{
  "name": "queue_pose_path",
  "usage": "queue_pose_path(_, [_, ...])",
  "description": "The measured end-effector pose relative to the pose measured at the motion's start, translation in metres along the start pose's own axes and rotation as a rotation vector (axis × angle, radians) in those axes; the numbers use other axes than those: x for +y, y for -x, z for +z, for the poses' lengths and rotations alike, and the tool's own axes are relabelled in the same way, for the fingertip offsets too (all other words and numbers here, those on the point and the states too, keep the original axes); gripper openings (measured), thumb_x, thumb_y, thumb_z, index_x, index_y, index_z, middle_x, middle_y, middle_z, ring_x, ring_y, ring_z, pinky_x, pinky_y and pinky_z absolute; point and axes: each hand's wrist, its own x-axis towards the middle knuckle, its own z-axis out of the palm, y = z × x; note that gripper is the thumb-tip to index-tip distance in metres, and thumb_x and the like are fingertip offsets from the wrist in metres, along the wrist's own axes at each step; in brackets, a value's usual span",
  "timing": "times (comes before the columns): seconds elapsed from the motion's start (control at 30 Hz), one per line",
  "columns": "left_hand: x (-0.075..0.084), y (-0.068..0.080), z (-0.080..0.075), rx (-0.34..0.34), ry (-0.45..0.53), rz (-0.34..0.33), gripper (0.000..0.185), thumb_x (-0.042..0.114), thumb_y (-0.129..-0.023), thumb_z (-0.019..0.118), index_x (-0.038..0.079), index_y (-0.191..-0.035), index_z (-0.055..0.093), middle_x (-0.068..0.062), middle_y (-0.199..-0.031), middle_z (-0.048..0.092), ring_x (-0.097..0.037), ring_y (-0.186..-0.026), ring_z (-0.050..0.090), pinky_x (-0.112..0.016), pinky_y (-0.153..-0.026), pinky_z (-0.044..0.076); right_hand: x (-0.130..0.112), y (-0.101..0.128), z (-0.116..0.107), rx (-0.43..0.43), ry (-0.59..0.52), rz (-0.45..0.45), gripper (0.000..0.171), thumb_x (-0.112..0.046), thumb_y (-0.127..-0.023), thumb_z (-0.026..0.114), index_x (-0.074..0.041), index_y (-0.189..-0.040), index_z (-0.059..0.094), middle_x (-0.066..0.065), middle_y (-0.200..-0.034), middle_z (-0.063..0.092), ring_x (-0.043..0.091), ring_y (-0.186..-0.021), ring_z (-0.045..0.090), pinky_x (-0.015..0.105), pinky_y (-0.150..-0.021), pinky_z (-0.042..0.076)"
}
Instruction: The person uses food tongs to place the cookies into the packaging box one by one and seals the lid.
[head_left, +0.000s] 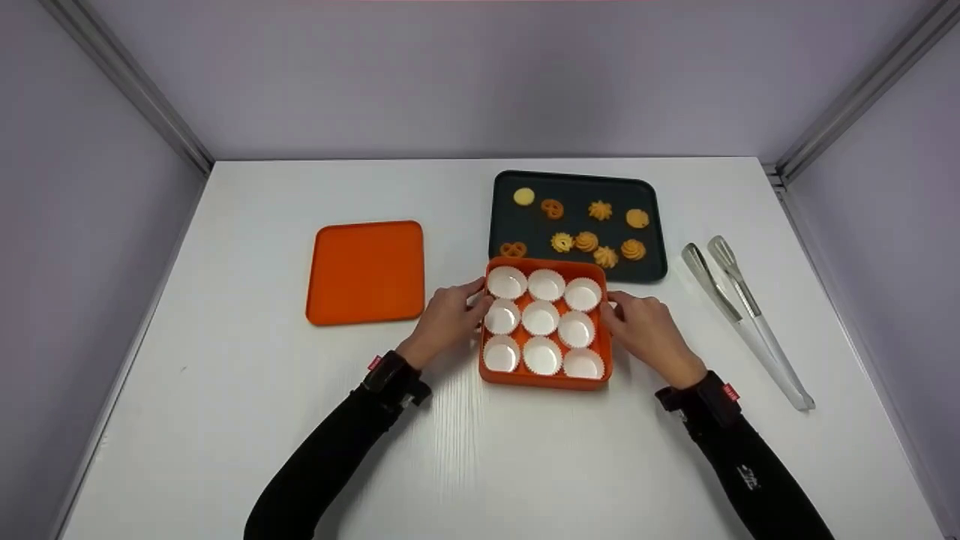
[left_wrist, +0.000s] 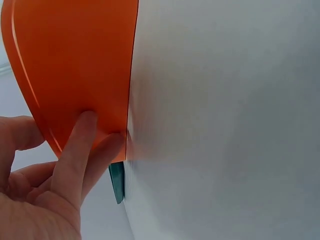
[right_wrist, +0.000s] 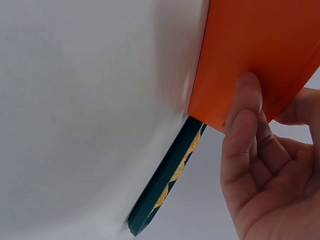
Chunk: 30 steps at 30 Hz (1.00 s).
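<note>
An orange square box (head_left: pixel 545 381) stands on the white table, filled with several white paper cups (head_left: pixel 540 317), all with nothing in them. My left hand (head_left: pixel 450 319) rests against the box's left side. In the left wrist view its fingers (left_wrist: pixel 75 150) lie straight on the orange wall (left_wrist: pixel 75 60). My right hand (head_left: pixel 649 330) is at the box's right side. In the right wrist view its fingertips (right_wrist: pixel 245 115) press the orange wall (right_wrist: pixel 260 45). Both thumbs sit near the rim.
An orange lid (head_left: pixel 366 271) lies flat to the left of the box. Just behind the box is a dark tray (head_left: pixel 574 202) with several cookies (head_left: pixel 586 241). Metal tongs (head_left: pixel 742 315) lie at the right. Grey walls enclose the table (head_left: pixel 525 450) on three sides.
</note>
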Motion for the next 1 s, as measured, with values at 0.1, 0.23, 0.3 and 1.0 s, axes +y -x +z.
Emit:
queue_pose_path(0.1, [0.000,0.004,0.001,-0.034,0.039,-0.016,0.053,0.027,-0.106,0.060,-0.002,-0.149,0.051,-0.016,-0.131,0.069,-0.012,-0.075,0.069,-0.018,-0.061,0.053,0.001,0.003,0.000,0.022,0.025,-0.021,0.024,-0.014,-0.102,0.060,0.005,-0.109,0.073,0.003,-0.065,0.062,0.020,-0.058,0.057,0.033,-0.056,0.048])
queue_pose_path(0.23, [-0.001,0.007,0.003,-0.052,0.107,-0.038,0.055,0.024,-0.103,0.062,-0.003,-0.150,0.050,-0.016,-0.132,0.068,-0.017,-0.099,0.074,-0.025,-0.077,0.061,0.001,0.005,0.000,0.020,0.032,-0.018,0.024,-0.014,-0.102,0.061,0.005,-0.111,0.073,0.004,-0.065,0.061,0.021,-0.059,0.057,0.034,-0.057,0.048])
queue_pose_path(0.3, [-0.001,0.008,0.004,-0.043,0.118,-0.038,0.054,0.022,-0.103,0.063,-0.003,-0.150,0.050,-0.017,-0.132,0.068,-0.017,-0.100,0.074,-0.026,-0.078,0.061,0.001,0.006,-0.002,-0.010,0.015,0.006,0.028,-0.018,-0.103,0.060,0.004,-0.115,0.073,0.003,-0.066,0.062,0.020,-0.060,0.057,0.033,-0.057,0.049])
queue_pose_path(1.0, [-0.002,0.017,0.010,-0.023,0.294,-0.082,0.053,0.023,-0.107,0.059,-0.005,-0.151,0.047,-0.018,-0.142,0.061,-0.023,-0.105,0.073,-0.032,-0.080,0.063,0.088,0.050,-0.081,0.310,0.188,0.018,0.038,-0.010,-0.099,0.068,0.021,-0.120,0.063,0.032,-0.092,0.065,0.046,-0.075,0.063,0.059,-0.060,0.052])
